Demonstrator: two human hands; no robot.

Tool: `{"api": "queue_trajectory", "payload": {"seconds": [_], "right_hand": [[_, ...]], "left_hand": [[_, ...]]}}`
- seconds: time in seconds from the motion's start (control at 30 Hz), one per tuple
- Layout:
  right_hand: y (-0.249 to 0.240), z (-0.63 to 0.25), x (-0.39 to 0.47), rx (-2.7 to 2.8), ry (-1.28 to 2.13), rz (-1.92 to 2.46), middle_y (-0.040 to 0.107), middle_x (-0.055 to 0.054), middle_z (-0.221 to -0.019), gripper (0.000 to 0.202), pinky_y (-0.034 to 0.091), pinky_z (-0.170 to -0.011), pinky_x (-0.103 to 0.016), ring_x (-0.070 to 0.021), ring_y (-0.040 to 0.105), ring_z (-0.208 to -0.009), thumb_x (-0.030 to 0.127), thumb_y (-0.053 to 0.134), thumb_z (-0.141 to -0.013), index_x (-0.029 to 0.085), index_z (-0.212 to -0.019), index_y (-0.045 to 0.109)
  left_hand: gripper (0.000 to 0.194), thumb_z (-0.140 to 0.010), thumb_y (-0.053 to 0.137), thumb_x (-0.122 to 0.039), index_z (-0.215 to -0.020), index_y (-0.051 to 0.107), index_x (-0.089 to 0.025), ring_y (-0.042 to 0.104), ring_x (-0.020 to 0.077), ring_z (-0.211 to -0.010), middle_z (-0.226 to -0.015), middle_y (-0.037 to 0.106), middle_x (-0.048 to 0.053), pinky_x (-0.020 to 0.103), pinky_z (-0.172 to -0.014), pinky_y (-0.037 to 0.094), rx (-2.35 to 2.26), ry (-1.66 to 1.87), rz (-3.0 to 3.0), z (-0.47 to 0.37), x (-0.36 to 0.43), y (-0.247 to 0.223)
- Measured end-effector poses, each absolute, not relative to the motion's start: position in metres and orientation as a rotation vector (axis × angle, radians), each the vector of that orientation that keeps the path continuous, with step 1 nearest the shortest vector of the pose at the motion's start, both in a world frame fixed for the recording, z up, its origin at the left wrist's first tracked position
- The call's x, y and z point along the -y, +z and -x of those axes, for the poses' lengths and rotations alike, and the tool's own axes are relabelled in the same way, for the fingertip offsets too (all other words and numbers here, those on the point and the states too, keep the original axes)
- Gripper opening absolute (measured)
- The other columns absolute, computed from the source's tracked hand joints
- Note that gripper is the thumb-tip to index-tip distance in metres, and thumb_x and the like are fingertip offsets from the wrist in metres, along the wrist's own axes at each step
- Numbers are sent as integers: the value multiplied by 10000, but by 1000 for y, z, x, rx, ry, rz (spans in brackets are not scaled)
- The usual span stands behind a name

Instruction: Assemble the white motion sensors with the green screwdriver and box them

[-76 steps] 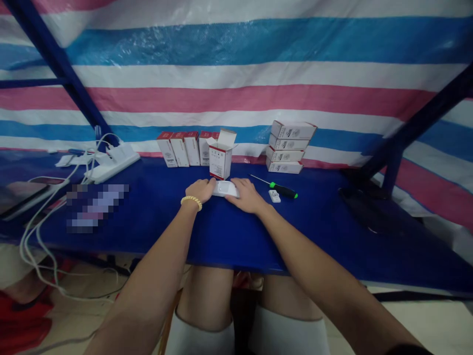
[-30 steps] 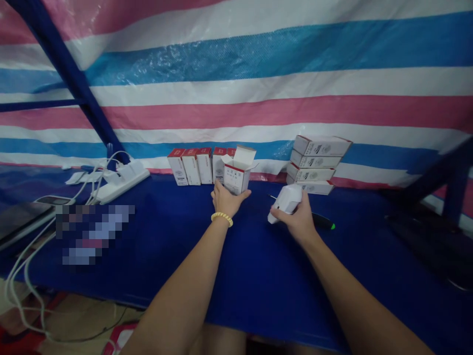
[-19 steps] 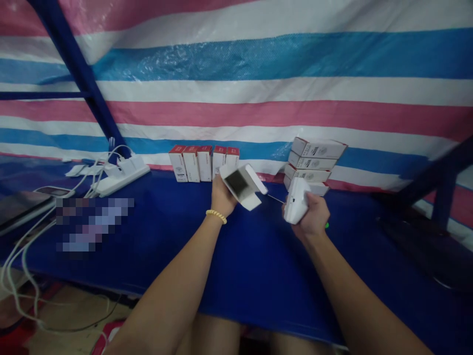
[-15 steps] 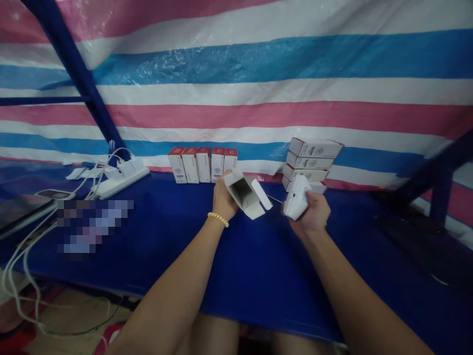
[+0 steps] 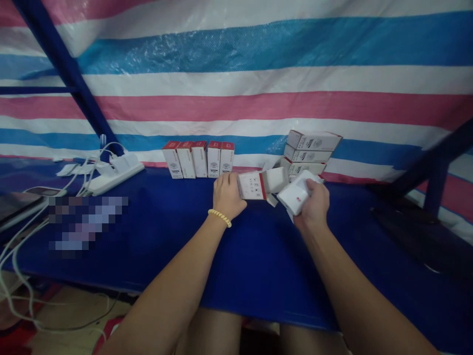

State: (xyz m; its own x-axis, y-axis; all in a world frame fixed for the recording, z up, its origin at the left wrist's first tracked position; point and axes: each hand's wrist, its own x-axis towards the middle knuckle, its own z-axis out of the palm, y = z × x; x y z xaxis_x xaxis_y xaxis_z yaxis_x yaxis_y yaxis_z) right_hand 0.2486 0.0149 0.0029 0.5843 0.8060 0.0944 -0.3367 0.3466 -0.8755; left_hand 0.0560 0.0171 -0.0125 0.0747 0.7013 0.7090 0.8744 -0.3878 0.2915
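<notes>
Blue table (image 5: 155,241): under both hands.
Open carton (image 5: 252,186): sideways, opening rightward; flaps (image 5: 276,180) best held clear.
Left hand (image 5: 227,194): clasping carton's left end.
Right hand (image 5: 316,203): pinching white device (image 5: 295,194).
White device: just right of flaps; best squared up.

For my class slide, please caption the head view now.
At a blue table, the left hand holds an open carton and the right hand a white device.

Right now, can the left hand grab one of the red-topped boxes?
Probably not without letting go: the left hand grips the open box, though the red-topped boxes stand just behind that hand, apparently unobstructed.
</notes>
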Motion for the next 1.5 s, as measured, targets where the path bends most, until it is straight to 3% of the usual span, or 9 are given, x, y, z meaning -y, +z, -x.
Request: {"api": "queue_trajectory", "payload": {"seconds": [0.2,0.4,0.6,0.77,0.97,1.1,1.3,1.43,1.5], "right_hand": [[7,-252,-14,651,489,976,570,-83,-1114,653,526,-886,-396,-201,609,-1019,471,712,-612,217,-1108,373],[3,-251,-7,891,418,1045,548,-160,-1207,976,510,-893,-448,-238,617,-1037,464,750,-592,205,-1343,182],[-4,-252,-16,871,403,1113,625,-65,-934,598,522,-739,-365,-178,634,-820,615,598,-703,199,-1096,427],[-12,-253,-19,962,550,1133,609,-6,-734,495,483,-653,-310,-137,576,-665,629,595,-697,182,-905,545],[-11,-249,-10,1400,488,1165,665,-79,-1060,427,394,-999,-416,-210,569,-1063,582,526,-793,191,-823,697],[-10,-248,-9,1508,485,1196,621,-96,-1200,435,296,-1092,-480,-243,483,-1207,604,547,-773,214,-835,730],[-6,-254,-14,1343,624,1135,641,-89,-1147,461,457,-920,-396,-205,562,-1080,597,498,-779,213,-916,715],[5,-279,-16,1130,556,1368,650,-42,-718,340,457,-587,-281,-138,567,-620,473,537,-717,166,-752,679],[10,-294,-15,1298,517,1597,592,-24,-571,251,420,-535,-267,-132,533,-542,416,609,-647,168,-621,647]], "left_hand": [[699,-551,660,-111,-1216,444,-139,475,346,-1153,-1205,530,154,515,-994,385,1385,-1184,2298,-56,-17,-15],[647,-622,723,-266,-1196,453,-139,532,307,-1124,-1178,570,138,448,-965,443,1182,-1180,2540,-63,-14,-14],[711,-600,791,-333,-1201,464,-137,546,301,-1107,-1187,579,135,446,-960,459,1293,-1245,2513,-66,-10,-14],[741,-588,804,-337,-1213,462,-132,544,298,-1091,-1187,573,135,446,-948,471,1369,-1267,2483,-67,-9,-14],[707,-589,787,-317,-1201,471,-158,555,301,-1072,-1138,589,116,449,-932,481,1466,-1278,2424,-68,-12,-16],[806,-594,774,-311,-1297,405,-176,538,311,-1110,-1178,564,121,464,-943,474,1522,-1294,2411,-67,-12,-17],[689,-561,745,-234,-1182,449,-199,557,308,-1065,-1111,563,103,473,-907,499,1552,-1308,2388,-59,-15,-11],[688,-523,736,-158,-1129,417,-229,567,340,-1056,-1102,562,121,520,-889,500,1704,-1398,2222,-45,-20,-11],[697,-519,750,-170,-1123,407,-228,561,370,-1074,-1106,566,142,550,-863,499,1805,-1437,2159,-39,-21,-11]]}}
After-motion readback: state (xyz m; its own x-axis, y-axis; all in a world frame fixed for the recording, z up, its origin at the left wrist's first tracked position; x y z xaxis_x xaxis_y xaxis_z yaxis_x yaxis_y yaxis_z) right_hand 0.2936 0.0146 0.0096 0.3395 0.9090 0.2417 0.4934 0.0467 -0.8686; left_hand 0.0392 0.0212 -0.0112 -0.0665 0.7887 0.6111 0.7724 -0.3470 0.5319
